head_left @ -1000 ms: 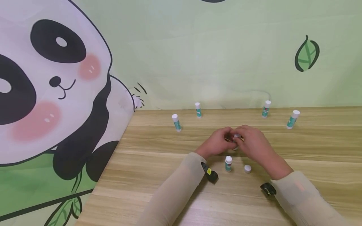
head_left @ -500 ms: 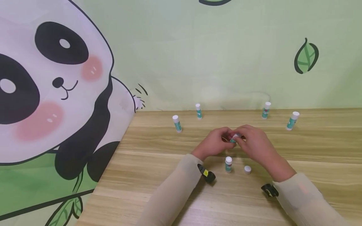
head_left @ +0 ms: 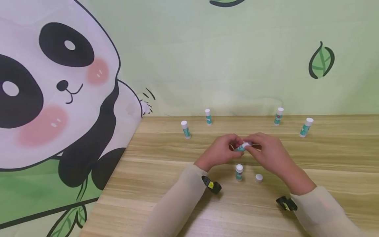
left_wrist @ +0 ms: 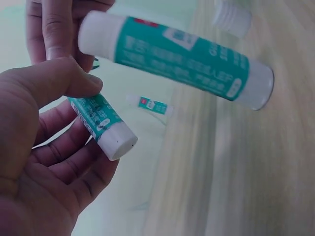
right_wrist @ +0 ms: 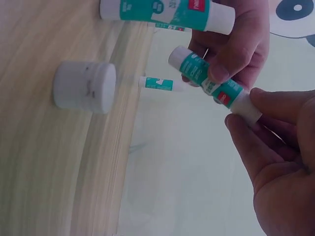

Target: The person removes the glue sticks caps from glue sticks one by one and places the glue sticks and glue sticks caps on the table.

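Both hands are on one teal-and-white glue stick [head_left: 242,147] above the middle of the table. My left hand [head_left: 221,150] holds its teal body, thumb on the label, as the left wrist view shows. At the other end, my right hand [head_left: 267,152] pinches the white cap end [right_wrist: 246,108] between thumb and finger. The stick lies slanted, its right end higher in the head view. Just in front of the hands, a second glue stick [head_left: 239,172] stands upright on the table. To its right sits a small white cap [head_left: 259,178], seen large in the right wrist view.
Two more glue sticks stand at the back left, one [head_left: 186,129] nearer and one [head_left: 208,117] by the wall. At the back right are another pair, one glue stick [head_left: 278,116] and a larger-looking one [head_left: 306,127]. A panda-print backdrop [head_left: 207,65] rises behind the wooden table [head_left: 148,184].
The held glue stick has tipped from near upright to slanted and shows more between the hands. My left hand has drifted slightly left; the standing sticks and loose cap stay put.
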Demonstrator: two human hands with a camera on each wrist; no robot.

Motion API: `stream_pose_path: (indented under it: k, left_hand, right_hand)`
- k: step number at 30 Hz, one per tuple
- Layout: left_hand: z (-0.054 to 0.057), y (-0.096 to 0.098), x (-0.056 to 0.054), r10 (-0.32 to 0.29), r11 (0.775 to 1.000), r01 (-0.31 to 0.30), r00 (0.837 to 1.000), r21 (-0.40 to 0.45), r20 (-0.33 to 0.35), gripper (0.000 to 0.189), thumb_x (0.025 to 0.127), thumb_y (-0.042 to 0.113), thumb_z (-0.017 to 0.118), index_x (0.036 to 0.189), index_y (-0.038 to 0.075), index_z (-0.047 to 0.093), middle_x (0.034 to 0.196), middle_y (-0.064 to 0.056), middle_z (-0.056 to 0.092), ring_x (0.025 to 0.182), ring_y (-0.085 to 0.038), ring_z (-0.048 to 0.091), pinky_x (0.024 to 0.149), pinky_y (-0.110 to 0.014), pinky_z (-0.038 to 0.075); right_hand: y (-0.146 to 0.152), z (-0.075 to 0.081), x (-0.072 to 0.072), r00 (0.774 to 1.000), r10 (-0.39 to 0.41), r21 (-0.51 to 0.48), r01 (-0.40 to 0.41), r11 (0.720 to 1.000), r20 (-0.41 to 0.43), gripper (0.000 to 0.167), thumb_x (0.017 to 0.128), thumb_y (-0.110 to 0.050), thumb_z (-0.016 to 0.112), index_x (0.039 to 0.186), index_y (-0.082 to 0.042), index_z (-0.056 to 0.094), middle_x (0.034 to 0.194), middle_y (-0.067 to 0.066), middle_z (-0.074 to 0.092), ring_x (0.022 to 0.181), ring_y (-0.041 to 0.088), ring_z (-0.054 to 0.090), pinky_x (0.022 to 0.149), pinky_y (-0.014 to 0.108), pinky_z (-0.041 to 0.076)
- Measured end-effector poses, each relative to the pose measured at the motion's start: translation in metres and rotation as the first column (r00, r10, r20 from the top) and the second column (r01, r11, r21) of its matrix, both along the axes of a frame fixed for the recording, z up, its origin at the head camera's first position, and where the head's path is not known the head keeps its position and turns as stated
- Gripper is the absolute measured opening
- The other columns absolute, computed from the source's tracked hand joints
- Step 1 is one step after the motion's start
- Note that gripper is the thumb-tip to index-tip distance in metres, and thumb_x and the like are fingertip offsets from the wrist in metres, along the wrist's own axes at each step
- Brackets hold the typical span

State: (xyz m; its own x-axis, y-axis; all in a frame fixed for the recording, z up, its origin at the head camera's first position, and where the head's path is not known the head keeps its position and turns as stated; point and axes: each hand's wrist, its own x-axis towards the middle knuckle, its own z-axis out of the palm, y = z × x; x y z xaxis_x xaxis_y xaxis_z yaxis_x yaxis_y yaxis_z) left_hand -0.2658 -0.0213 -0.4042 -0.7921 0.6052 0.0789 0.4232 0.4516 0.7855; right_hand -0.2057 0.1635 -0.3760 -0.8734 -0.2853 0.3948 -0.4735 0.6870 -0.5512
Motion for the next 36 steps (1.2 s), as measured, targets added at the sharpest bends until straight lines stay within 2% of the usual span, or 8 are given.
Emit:
stream_pose_path:
  k: [3, 9, 15, 19, 24, 36]
  left_hand:
    - [0.006, -0.002, 0.004, -0.001, 1.0, 0.0, 1.0, -0.028, -0.029, 0.018, 0.087, 0.018, 0.071, 0.103, 0.015, 0.063, 0.092, 0.006, 0.061, 0.085, -0.007, 0.057, 0.075, -0.017, 0.05]
    - [0.018, -0.005, 0.012, 0.002, 0.998, -0.006, 0.997, -0.056, -0.073, 0.016, 0.087, 0.017, 0.071, 0.101, 0.016, 0.064, 0.09, 0.006, 0.061, 0.084, -0.007, 0.056, 0.074, -0.017, 0.051]
    - [0.024, -0.008, 0.019, -0.008, 0.998, 0.001, 0.993, -0.06, -0.12, 0.017, 0.086, 0.015, 0.071, 0.101, 0.015, 0.064, 0.089, 0.006, 0.06, 0.081, -0.006, 0.056, 0.071, -0.016, 0.05]
    - [0.026, -0.01, 0.025, -0.013, 0.996, 0.0, 0.989, -0.087, -0.146, 0.018, 0.086, 0.016, 0.071, 0.102, 0.014, 0.063, 0.088, 0.005, 0.059, 0.078, -0.007, 0.055, 0.066, -0.015, 0.049]
    - [0.025, -0.01, 0.03, -0.028, 0.99, -0.002, 0.978, -0.14, -0.206, 0.019, 0.087, 0.017, 0.07, 0.103, 0.013, 0.062, 0.09, 0.005, 0.057, 0.079, -0.006, 0.053, 0.067, -0.013, 0.047]
    - [0.025, -0.012, 0.034, -0.026, 0.989, -0.007, 0.975, -0.145, -0.219, 0.019, 0.087, 0.017, 0.069, 0.104, 0.013, 0.063, 0.091, 0.006, 0.057, 0.08, -0.005, 0.053, 0.068, -0.013, 0.047]
  right_hand:
    - [0.001, 0.001, 0.003, 1.0, 0.005, -0.046, -0.005, 0.999, 0.012, 0.022, 0.089, -0.011, 0.069, 0.109, -0.004, 0.071, 0.107, 0.011, 0.071, 0.095, 0.028, 0.07, 0.078, 0.039, 0.058]
    - [0.001, 0.006, 0.007, 1.0, 0.009, -0.073, -0.009, 0.997, -0.006, 0.021, 0.088, -0.01, 0.07, 0.108, -0.004, 0.071, 0.107, 0.01, 0.071, 0.094, 0.026, 0.071, 0.077, 0.036, 0.058]
    - [0.002, 0.008, 0.011, 1.0, 0.018, -0.087, -0.02, 0.996, -0.023, 0.021, 0.087, -0.01, 0.07, 0.108, -0.005, 0.072, 0.108, 0.01, 0.071, 0.095, 0.025, 0.07, 0.077, 0.036, 0.058]
    - [0.003, 0.004, 0.014, 0.999, 0.026, -0.099, -0.027, 0.995, -0.02, 0.021, 0.088, -0.01, 0.07, 0.108, -0.007, 0.072, 0.109, 0.009, 0.071, 0.094, 0.025, 0.07, 0.076, 0.035, 0.058]
    - [0.003, 0.0, 0.018, 0.999, 0.029, -0.124, -0.032, 0.992, -0.025, 0.021, 0.087, -0.009, 0.071, 0.107, -0.007, 0.072, 0.108, 0.009, 0.071, 0.094, 0.024, 0.071, 0.076, 0.031, 0.058]
    - [0.002, -0.001, 0.02, 0.998, 0.017, -0.11, -0.024, 0.994, -0.06, 0.021, 0.085, -0.009, 0.072, 0.106, -0.008, 0.073, 0.107, 0.006, 0.071, 0.091, 0.02, 0.071, 0.074, 0.026, 0.058]
